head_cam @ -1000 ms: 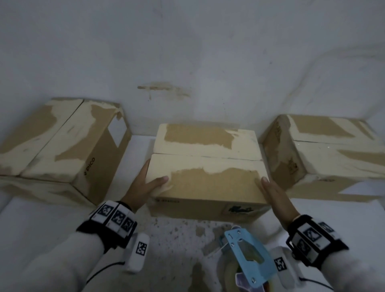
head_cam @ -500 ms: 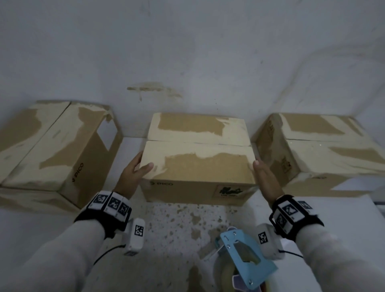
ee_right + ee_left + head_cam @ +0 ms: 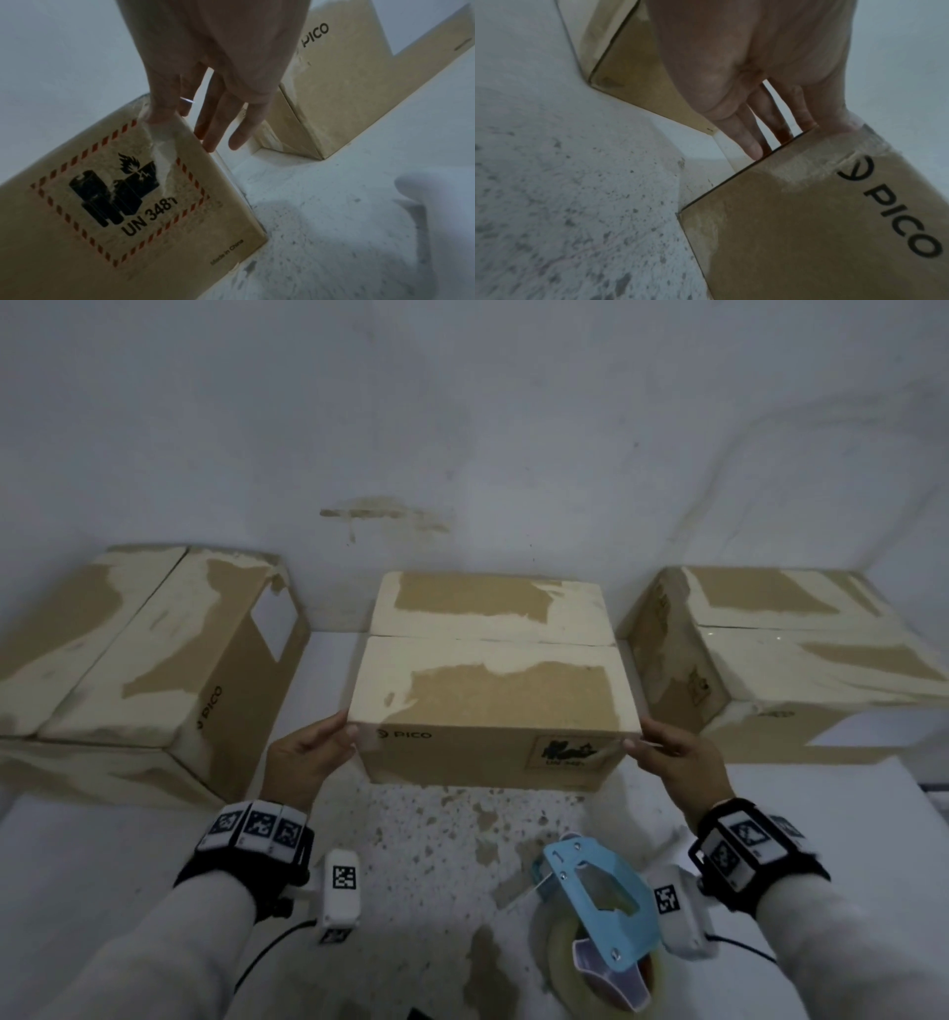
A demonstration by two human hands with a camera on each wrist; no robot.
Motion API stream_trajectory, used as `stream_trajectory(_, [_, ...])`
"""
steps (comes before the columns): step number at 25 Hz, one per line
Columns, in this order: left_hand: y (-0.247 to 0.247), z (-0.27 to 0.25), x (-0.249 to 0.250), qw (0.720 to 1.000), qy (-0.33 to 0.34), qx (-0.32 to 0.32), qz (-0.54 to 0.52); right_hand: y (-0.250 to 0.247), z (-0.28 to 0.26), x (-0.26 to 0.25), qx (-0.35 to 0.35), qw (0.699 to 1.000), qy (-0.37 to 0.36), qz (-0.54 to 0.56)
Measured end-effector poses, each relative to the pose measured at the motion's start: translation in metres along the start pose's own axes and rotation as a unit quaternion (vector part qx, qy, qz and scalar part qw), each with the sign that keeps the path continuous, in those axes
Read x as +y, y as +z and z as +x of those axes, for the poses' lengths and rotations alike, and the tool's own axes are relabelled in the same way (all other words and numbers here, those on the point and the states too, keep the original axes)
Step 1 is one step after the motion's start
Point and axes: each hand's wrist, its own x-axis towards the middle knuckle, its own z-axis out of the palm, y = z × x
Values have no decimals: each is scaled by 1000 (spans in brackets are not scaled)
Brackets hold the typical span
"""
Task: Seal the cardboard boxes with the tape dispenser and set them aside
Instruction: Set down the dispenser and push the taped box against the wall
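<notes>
Pale sleeves, black wrist rigs

Both arms wear light grey sleeves [image 3: 128, 963]. Each wrist carries a black strap [image 3: 241, 870] topped with white blocks [image 3: 254, 827] printed with black square codes, and a white camera pod [image 3: 340, 891] (one code on its face) trailing a thin black cable [image 3: 272, 937]. The right hand [image 3: 205, 60] wears a ring [image 3: 187, 100].

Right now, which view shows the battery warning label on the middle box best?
The right wrist view: the label fills it, torn, UN 3481 readable. The head view shows it small and blurred; the left wrist view misses it.
</notes>
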Motion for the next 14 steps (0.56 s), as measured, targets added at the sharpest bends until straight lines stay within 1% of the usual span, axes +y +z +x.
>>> stream_trajectory(2, [0,0,-2,999,-11,3,-35,0,-3,3,10,999,27,37])
stream_trajectory(5, [1,-1,1,999,-18,7,-49,-3,-7,7,16,996,59,66])
stream_trajectory(8, [2,-2,3,997,-20,35,-66,-2,-7,8,42,995,57,72])
stream_trajectory(14, [9,-7,3,997,-6,50,-58,5,-11,6,79,993,38,78])
